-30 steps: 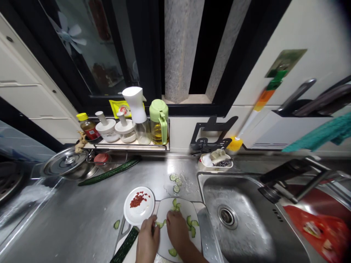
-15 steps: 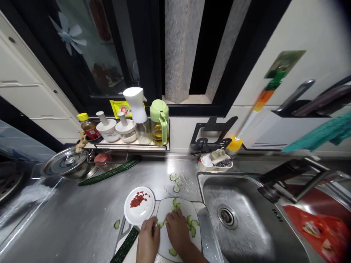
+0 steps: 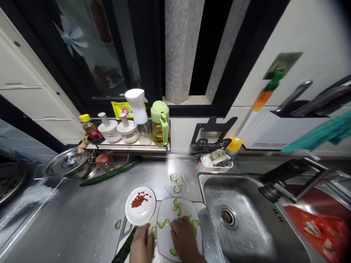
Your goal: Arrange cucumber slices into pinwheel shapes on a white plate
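Observation:
My left hand (image 3: 141, 244) is closed with its fingertips bent down over the cutting board (image 3: 155, 251), between a dark green cucumber (image 3: 125, 248) and a cucumber slice (image 3: 153, 232). Whatever those fingers hold, if anything, is hidden. On the white square plate (image 3: 163, 245), my right hand (image 3: 185, 239) rests with fingers together and curled down, their tips out of sight. Around it, thin cucumber pieces (image 3: 177, 207) lie in small groups near the plate's edges. A round white dish (image 3: 140, 215) with small red dried berries (image 3: 139, 199) stands beyond my left hand.
At the right is a steel sink (image 3: 246, 204) with a black faucet (image 3: 287, 175). Several cucumber slices (image 3: 177, 182) lie on wet steel behind the plate, and one slice (image 3: 118, 224) at the left. Another cucumber (image 3: 111, 173) lies before the condiment rack (image 3: 128, 147).
My left hand has moved left and down, off the plate's left edge. My right hand has shifted right and slightly down, uncovering cucumber pieces at the plate's left and top.

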A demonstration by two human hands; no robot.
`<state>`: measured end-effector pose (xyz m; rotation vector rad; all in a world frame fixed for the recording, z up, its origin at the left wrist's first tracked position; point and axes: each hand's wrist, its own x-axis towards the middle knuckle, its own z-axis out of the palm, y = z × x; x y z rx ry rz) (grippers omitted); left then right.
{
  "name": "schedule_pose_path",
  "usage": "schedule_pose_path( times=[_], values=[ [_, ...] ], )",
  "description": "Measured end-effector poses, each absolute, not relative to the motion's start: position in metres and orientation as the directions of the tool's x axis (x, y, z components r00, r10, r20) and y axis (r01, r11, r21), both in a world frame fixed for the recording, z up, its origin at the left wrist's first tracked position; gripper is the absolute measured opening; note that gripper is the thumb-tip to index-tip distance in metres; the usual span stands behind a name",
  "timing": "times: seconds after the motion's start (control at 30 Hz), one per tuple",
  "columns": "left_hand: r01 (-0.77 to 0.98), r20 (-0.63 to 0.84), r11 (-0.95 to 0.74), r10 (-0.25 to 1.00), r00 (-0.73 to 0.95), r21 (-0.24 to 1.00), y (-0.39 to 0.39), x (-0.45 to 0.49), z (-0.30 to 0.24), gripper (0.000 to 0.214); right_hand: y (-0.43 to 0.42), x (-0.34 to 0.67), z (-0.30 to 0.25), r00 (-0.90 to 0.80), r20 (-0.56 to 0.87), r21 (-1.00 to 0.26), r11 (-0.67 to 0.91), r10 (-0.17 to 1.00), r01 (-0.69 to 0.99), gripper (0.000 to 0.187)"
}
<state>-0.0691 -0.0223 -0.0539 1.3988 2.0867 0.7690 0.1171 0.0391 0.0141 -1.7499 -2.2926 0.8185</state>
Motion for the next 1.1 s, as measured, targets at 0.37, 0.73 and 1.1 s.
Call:
schedule_pose_path(
  times=[0.37, 0.73, 1.1],
  values=[
    [0.652, -0.27, 0.447, 0.893, -0.36, 0.612, -0.013, -0.05, -0.048, 0.022, -0.004, 0.138, -0.019, -0.343, -0.138, -0.412, 0.261, 0.929, 0.873, 0.018],
    [0.622, -0.341, 0.499, 0.867, -0.364, 0.603, -0.015, -0.043, -0.025, 0.012, -0.009, 0.141, -0.022, -0.358, -0.091, -0.4, 0.295, 0.929, 0.868, 0.018],
    [0.474, -0.305, 0.39, 0.919, -0.249, 0.789, -0.032, -0.061, -0.012, 0.031, -0.007, 0.114, -0.01, -0.359, -0.102, -0.69, 0.194, 0.928, 0.698, 0.03]
  ],
)
